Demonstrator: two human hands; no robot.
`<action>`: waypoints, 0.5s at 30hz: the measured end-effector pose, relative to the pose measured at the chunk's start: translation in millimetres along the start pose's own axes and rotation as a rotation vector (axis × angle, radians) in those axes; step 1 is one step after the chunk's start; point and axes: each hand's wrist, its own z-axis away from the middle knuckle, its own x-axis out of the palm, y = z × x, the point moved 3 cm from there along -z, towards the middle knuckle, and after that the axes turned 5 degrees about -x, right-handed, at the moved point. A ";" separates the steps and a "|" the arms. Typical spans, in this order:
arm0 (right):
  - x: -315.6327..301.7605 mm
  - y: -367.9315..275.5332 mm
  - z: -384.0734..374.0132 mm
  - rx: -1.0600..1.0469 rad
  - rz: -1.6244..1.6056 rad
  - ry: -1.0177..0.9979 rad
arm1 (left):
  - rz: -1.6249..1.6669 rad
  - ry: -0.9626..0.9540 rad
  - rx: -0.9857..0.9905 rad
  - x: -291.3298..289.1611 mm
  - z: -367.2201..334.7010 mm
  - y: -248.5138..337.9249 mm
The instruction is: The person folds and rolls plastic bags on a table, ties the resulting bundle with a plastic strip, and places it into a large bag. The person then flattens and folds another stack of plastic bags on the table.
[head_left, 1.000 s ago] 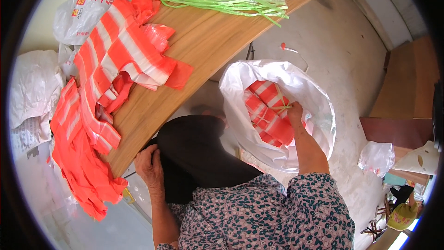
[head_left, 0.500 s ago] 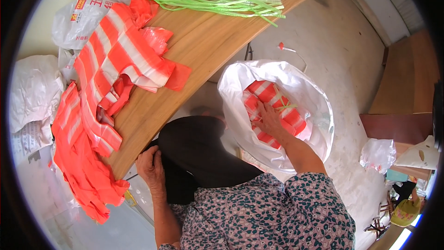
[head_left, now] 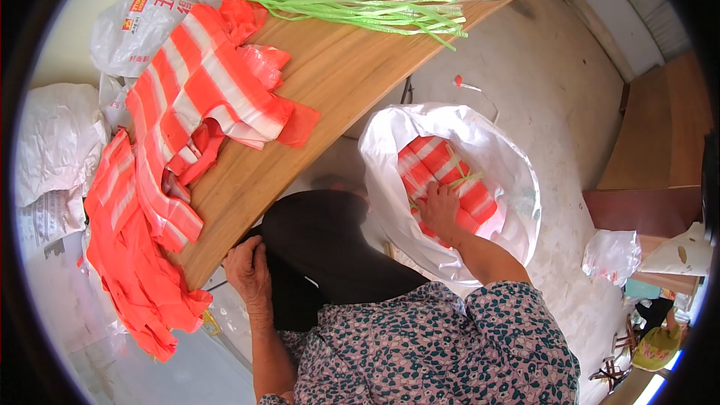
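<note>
My right hand reaches into a large white sack on the floor and presses on bundles of red-and-white striped plastic bags tied with green strips; whether it grips one I cannot tell. My left hand rests at the near edge of the wooden table, fingers curled against the black cloth on my lap. A loose pile of striped bags lies on the table and hangs over its left edge.
Green plastic strips lie across the table's far end. White sacks and plastic wrapping sit left of the table. A wooden bench and a small white bag are at the right on the concrete floor.
My right hand has slid from the right side of the sack's bundles to the left and lower, onto the nearer bundles. My left hand stays put.
</note>
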 end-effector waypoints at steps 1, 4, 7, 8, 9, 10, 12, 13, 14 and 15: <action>2.7 -0.1 3.7 -0.003 0.000 0.003 | 0.001 -0.001 0.004 -0.5 -0.5 -0.1; -7.3 0.9 12.9 0.120 -0.053 -0.037 | 0.000 0.000 0.016 0.5 0.0 6.4; -20.2 0.5 11.8 0.071 -0.026 0.090 | 0.001 0.009 0.035 -0.7 -1.3 10.2; -26.4 -4.8 6.8 -0.059 0.012 0.104 | 0.007 0.017 0.041 -2.3 -1.9 9.6; -30.3 -10.1 3.2 -0.191 0.050 0.119 | 0.004 0.023 0.040 -3.7 -1.4 8.1; -21.5 -7.3 2.7 -0.200 0.046 0.125 | -0.012 0.015 0.027 -4.2 0.0 5.3; 8.0 -3.5 -3.6 -0.279 -0.068 -0.065 | -0.044 0.047 0.006 -8.5 -2.0 1.1; 10.4 -1.0 -5.9 -0.229 -0.107 -0.109 | -0.026 0.043 0.048 -3.5 -2.3 0.9; 8.7 -1.0 -6.1 -0.190 -0.151 -0.156 | -0.017 0.043 0.086 -3.1 -1.4 2.1; -2.4 0.3 -5.9 -0.243 -0.162 -0.135 | -0.002 0.054 0.077 -0.3 -0.7 3.1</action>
